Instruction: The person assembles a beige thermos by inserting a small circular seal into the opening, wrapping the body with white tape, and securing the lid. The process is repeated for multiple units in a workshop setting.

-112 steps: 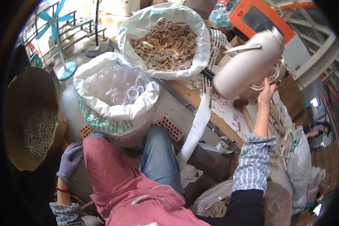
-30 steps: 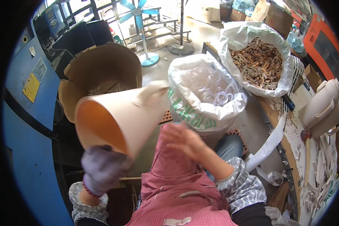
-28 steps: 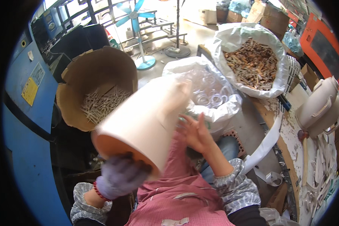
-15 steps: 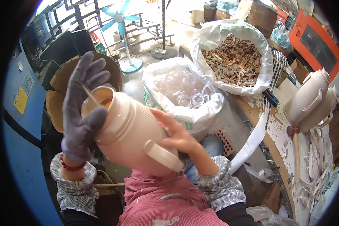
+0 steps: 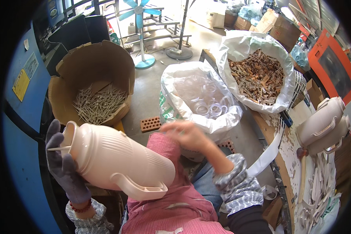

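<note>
A cream-coloured plastic jug body (image 5: 132,158), ribbed and with a side handle, lies tilted across my lap, its open mouth to the left. My left hand (image 5: 68,167), in a grey glove, grips it at the mouth. A thin pale stick (image 5: 59,148) juts out of the mouth, past the gloved fingers. My right hand (image 5: 185,134) is bare and slightly blurred. It hovers off the jug's right end, fingers stretched to the left, with nothing seen in it.
A cardboard drum (image 5: 93,64) ahead-left holds thin pale sticks. White sacks hold clear plastic rings (image 5: 202,107) and brownish pieces (image 5: 257,78). On the right-hand bench stand cream jugs (image 5: 319,121), a mallet (image 5: 302,171) and pale strips (image 5: 319,187). A perforated brick (image 5: 150,124) lies on the floor.
The jug has swung lower and to the left, lying flatter. My right hand has let go of its side and moved apart. The left hand has come down with the mouth.
</note>
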The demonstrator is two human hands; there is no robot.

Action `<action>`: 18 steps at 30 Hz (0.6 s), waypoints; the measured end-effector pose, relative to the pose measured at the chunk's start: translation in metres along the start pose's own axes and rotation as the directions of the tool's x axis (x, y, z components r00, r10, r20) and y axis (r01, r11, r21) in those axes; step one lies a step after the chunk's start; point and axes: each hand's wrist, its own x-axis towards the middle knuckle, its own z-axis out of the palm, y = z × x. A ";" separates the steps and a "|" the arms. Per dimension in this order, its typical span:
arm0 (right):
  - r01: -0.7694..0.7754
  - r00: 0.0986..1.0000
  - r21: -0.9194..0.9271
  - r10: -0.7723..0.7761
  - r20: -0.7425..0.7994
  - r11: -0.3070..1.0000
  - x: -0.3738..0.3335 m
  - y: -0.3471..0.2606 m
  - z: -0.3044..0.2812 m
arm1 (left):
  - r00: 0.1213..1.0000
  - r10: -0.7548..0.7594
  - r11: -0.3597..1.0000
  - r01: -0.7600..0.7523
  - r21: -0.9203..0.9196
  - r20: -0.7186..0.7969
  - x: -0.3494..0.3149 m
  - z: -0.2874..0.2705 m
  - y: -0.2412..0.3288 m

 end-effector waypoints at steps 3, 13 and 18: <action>-0.325 0.841 -0.249 0.158 -0.518 0.912 0.019 0.089 -0.066 | 0.964 0.185 0.931 -0.234 0.280 0.191 0.006 -0.022 0.011; -0.533 0.841 -0.631 0.270 -0.469 0.563 -0.014 0.186 -0.106 | 0.772 0.014 0.929 -0.245 0.277 0.635 0.057 -0.009 0.032; -0.456 0.856 -0.577 0.155 -0.494 0.677 -0.024 0.165 -0.123 | 0.776 0.114 0.828 -0.419 0.372 0.620 0.023 -0.008 0.054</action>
